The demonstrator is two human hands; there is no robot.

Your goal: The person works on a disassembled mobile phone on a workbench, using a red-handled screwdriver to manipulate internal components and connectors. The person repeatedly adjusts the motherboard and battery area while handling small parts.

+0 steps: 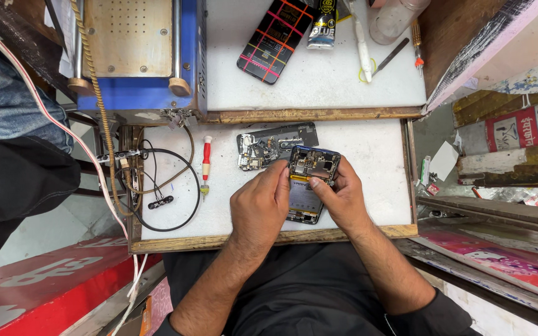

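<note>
An opened phone (309, 180) with its back cover off, showing circuit board and battery, lies on the white worktop (375, 168) of a low tray-like desk. My left hand (259, 208) grips its left side. My right hand (342, 196) holds the right side, thumb pressing on the board near the top. Just behind the phone lies a removed grey inner frame with circuit parts (269, 146).
A red-handled screwdriver (206, 163) and looped black cables (169, 193) lie to the left. On the upper shelf are a blue machine with a metal plate (138, 56), a phone with coloured grid lines (275, 38), a glue tube (322, 23) and tweezers (363, 43). A person in jeans stands at left (1, 93).
</note>
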